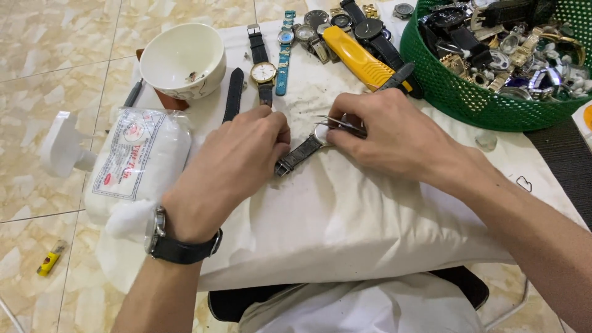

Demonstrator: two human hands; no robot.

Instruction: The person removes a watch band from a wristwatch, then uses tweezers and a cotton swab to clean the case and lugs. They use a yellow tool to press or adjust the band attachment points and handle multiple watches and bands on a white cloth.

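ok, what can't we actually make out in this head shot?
- Face of the grey-strapped wristwatch: head view, hidden under both hands.
- Tips of the thin metal tweezers: covered by the right hand.
- Left hand fingers: curled under, so their grip is unseen.
- Green mesh plastic basket: cut off by the top and right edges.
- Specks in the white ceramic bowl: too small to identify.

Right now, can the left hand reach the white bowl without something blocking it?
Probably yes. The left hand rests on the white cloth, and only a flat black strap lies between it and the white bowl.
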